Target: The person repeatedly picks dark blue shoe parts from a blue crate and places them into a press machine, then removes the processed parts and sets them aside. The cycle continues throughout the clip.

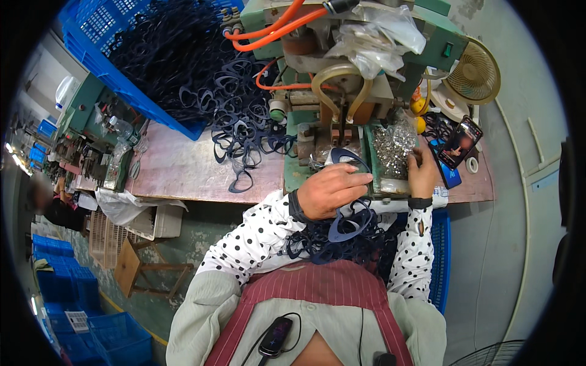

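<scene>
My left hand is closed on a dark blue eyeglass frame front. One rim of this eyeglass frame front hangs below the hand, and its other rim shows above the fingers, close to the machine's clamp area. At the right edge of a green tray of small shiny metal parts is my right hand. Its fingers are bent together over the edge; anything between the fingertips is too small to tell. More dark blue frame fronts lie heaped in front of my apron.
A green bench machine with orange hoses stands ahead. To its left, frame fronts spill from a blue crate onto the table. A phone and a fan are at right. A wooden stool stands lower left.
</scene>
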Available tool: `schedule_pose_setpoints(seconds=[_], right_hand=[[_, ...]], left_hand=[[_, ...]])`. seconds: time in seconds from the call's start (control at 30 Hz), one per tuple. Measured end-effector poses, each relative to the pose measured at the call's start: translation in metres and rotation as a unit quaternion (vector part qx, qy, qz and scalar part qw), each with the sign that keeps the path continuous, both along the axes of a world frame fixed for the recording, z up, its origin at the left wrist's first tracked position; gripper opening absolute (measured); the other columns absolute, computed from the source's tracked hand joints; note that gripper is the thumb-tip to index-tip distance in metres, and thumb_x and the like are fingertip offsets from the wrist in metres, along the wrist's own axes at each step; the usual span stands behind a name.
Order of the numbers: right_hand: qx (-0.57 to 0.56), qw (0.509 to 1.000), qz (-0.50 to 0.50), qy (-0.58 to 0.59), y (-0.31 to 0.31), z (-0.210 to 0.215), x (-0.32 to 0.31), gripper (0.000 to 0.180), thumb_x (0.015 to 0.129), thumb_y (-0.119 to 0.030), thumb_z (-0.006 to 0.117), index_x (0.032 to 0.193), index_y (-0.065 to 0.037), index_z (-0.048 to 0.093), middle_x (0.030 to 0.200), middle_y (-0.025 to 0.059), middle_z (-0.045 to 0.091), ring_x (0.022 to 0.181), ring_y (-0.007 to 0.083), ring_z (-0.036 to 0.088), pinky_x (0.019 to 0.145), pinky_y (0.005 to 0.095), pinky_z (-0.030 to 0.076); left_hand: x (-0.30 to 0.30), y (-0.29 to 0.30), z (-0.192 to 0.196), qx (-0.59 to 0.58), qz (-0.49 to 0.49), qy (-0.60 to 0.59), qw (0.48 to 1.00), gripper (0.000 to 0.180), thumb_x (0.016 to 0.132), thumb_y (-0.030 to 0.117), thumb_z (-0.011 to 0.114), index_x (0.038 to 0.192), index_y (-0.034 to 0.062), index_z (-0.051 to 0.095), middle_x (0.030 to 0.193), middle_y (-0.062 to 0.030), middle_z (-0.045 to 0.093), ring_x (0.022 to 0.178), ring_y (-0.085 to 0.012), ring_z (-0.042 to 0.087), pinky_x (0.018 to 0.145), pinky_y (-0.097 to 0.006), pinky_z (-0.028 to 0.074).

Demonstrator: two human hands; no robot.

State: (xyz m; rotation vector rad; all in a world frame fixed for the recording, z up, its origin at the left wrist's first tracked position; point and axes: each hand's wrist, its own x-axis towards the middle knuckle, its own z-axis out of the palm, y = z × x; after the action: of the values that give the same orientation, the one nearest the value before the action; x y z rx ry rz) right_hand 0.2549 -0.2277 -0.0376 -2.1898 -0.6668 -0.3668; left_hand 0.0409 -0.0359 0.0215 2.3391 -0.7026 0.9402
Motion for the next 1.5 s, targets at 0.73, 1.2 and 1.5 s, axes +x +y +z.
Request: schedule_pose_setpoints(seconds=[0.73,1.2,1.5], right_hand=[[0.097,0.995,-0.021,0.021,0.016,-0.027,-0.007,0.013,0.087,-0.016,0.068,0.089,-0.003,0.067,0.073,0.0122,0.068,0.066,0.0249,0.067,0.061,0.0347,0.05],[0.098,0.994,-0.017,0.049,0.015,-0.032,-0.004,0.01,0.093,-0.009,0.057,0.097,-0.003,0.063,0.079,0.0126,0.069,0.069,0.0199,0.07,0.058,0.0325,0.052],[0.11,0.987,0.06,0.105,0.031,0.015,-0.029,0.007,0.086,-0.001,0.061,0.092,0.001,0.066,0.084,0.0083,0.069,0.072,0.0126,0.064,0.064,0.0241,0.05]], left_hand=[[-0.028,0.119,-0.075,-0.077,0.574,0.065,0.813,0.01,0.086,0.018,0.067,0.085,0.0075,0.067,0.077,-0.0111,0.057,0.068,-0.0299,0.057,0.061,-0.039,0.046],[-0.023,0.16,-0.041,0.028,0.418,0.289,0.861,0.026,0.075,0.023,0.072,0.096,0.0082,0.067,0.088,-0.0146,0.064,0.083,-0.0346,0.063,0.072,-0.045,0.048],[-0.075,0.147,-0.059,-0.648,0.231,0.341,0.641,0.035,0.085,-0.006,0.045,0.119,0.0043,0.05,0.099,-0.0125,0.065,0.079,-0.0186,0.062,0.064,-0.026,0.048]])
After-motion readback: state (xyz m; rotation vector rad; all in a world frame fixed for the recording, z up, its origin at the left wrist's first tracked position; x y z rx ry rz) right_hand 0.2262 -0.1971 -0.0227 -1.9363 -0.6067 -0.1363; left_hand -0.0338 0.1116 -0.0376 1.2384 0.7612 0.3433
